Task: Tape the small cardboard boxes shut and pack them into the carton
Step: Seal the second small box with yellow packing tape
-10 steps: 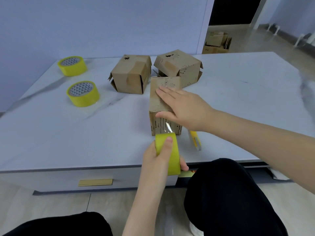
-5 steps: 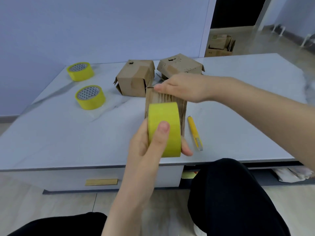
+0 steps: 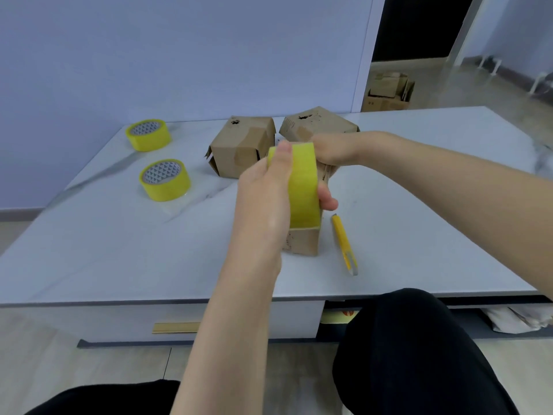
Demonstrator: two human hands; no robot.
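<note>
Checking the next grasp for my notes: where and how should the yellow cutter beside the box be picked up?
Pinch the yellow cutter across its mid-handle from above, coming from its right: it lies flat on the table, slim and long, grey tip toward the person, and the box stands close on its left.

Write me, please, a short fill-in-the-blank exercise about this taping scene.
1. The tape roll gripped by the left hand is ____ in colour.
2. ____ spare rolls lie on the table.
3. The utility knife lies to the ____ of the box being taped.
4. The right hand rests on that box's ____.

Missing words: yellow; two; right; top.
</note>
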